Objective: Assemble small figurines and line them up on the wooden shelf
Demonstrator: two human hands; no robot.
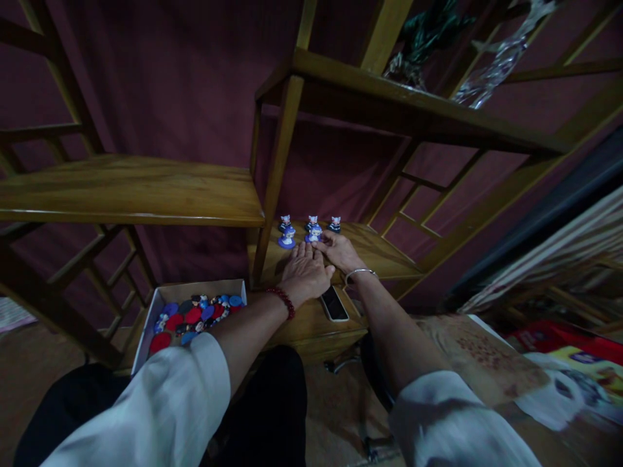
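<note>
While the left hand [306, 269] is open, right hand [339, 251] half-curled, touching a purple figurine [314, 233], grip unclear

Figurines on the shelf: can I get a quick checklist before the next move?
1. Three back figurines upright: ok.
2. Two purple figurines upright in front of them: ok.
3. Right hand at the right-hand purple figurine: ok; firmness of grip: cannot tell.
4. Left hand clear of that figurine's base: cannot tell.
5. Phone apart from the figurines: ok.
</note>
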